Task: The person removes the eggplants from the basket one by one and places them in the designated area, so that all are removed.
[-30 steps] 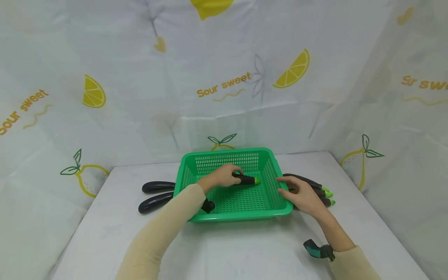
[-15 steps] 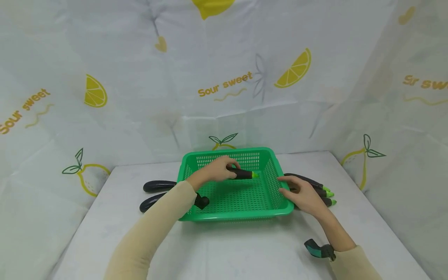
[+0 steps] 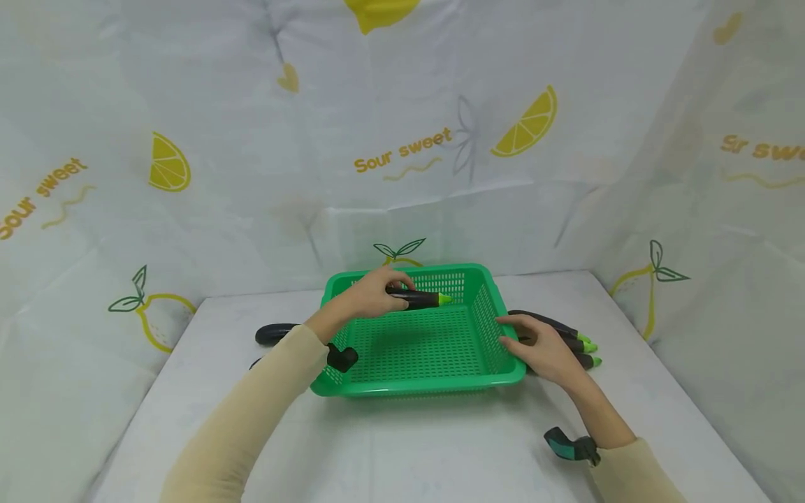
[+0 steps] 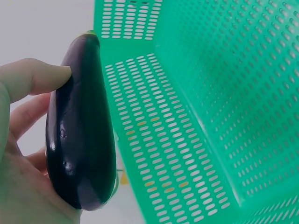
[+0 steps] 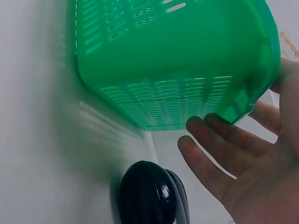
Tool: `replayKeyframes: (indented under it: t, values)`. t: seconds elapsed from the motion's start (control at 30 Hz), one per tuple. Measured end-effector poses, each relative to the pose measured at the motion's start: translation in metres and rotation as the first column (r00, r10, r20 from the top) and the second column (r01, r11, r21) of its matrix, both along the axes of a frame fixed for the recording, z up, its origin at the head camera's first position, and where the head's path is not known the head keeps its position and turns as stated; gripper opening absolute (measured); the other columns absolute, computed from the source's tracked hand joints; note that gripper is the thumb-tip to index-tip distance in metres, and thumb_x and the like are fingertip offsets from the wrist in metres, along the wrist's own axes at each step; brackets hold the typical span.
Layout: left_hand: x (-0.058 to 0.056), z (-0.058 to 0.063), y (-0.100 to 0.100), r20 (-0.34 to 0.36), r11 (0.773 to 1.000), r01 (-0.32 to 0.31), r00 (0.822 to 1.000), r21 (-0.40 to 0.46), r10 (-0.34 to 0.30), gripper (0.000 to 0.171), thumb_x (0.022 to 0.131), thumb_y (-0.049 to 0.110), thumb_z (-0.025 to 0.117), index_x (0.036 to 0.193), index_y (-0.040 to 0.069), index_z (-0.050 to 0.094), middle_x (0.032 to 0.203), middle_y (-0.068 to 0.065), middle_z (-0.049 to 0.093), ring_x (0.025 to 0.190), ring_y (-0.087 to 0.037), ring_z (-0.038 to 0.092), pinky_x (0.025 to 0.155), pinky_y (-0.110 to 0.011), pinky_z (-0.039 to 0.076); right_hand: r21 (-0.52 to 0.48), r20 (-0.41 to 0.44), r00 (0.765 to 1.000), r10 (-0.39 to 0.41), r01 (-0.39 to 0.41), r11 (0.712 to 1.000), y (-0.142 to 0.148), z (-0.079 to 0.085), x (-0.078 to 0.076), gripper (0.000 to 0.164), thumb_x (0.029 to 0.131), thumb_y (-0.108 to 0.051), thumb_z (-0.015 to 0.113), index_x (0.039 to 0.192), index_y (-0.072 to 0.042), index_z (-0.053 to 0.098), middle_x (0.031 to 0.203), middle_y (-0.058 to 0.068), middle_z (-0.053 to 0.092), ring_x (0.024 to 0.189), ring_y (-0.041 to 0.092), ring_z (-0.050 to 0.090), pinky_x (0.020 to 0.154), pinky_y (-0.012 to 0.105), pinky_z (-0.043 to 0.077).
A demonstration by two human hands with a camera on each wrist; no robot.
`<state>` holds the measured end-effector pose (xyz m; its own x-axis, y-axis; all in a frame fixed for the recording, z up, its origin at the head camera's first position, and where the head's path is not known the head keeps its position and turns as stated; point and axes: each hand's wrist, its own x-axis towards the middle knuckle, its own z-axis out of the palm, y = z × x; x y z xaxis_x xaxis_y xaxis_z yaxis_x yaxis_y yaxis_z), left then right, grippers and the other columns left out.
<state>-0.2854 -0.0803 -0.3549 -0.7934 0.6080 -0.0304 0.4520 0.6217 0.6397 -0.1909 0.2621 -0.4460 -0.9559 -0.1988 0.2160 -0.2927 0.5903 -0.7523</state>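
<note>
In the head view my left hand (image 3: 372, 292) holds an eggplant (image 3: 415, 298) above the back left part of a green plastic basket (image 3: 415, 386). The eggplant's green stem end points right. Seen from the left wrist, the thumb presses the dark, glossy eggplant (image 4: 81, 126) against the fingers, beside the basket's slotted wall (image 4: 145, 126). My right hand (image 3: 546, 351) grips the basket's right rim, thumb and index finger over it. In the right wrist view the other fingers (image 5: 219, 144) extend along the basket's outer side, and the thumb is mostly hidden.
Several eggplants (image 3: 553, 325) with green stems lie right of the basket, partly behind my right hand. Left of it lies another eggplant (image 3: 273, 334), and one more is almost hidden by my left sleeve (image 3: 251, 405). A lemon-print cloth (image 3: 402, 140) hangs behind the white table (image 3: 402, 454).
My left hand has lifted the eggplant from low inside the basket, moving it up and to the left. My right hand has stayed at the rim.
</note>
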Motion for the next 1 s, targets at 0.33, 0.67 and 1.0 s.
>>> replayKeyframes:
  t: [0.33,0.67,1.0]
  values:
    - [0.017,0.018,-0.028,-0.037,0.998,-0.054,0.998,0.040,0.055,0.033,0.096,0.020,0.068,0.129,0.016,0.067,0.130,-0.010,0.055,0.115,-0.027,0.056,0.091,-0.045,0.049,0.009,-0.011,1.000,0.007,-0.007,1.000,-0.001,0.001,0.001,0.041,0.100,-0.025,0.067,0.135,-0.005,0.062,0.132,0.021,0.062,0.111,0.039,0.066,0.088,0.051,0.055]
    - [0.033,0.034,-0.060,-0.148,0.993,-0.068,0.986,0.098,0.083,0.030,0.097,0.019,0.068,0.126,0.014,0.068,0.135,-0.011,0.054,0.119,-0.030,0.055,0.100,-0.052,0.045,-0.007,0.001,1.000,-0.004,0.004,1.000,-0.002,0.004,0.001,0.041,0.099,-0.023,0.068,0.136,-0.004,0.062,0.134,0.020,0.061,0.113,0.037,0.065,0.089,0.049,0.054]
    - [0.049,0.039,-0.092,-0.174,0.977,-0.150,0.969,0.154,0.176,0.035,0.097,0.022,0.070,0.130,0.014,0.066,0.136,-0.009,0.055,0.122,-0.031,0.054,0.099,-0.054,0.045,-0.002,0.001,1.000,-0.008,0.008,1.000,-0.003,0.006,0.001,0.041,0.099,-0.021,0.068,0.136,-0.004,0.062,0.133,0.020,0.062,0.112,0.036,0.066,0.088,0.044,0.055]
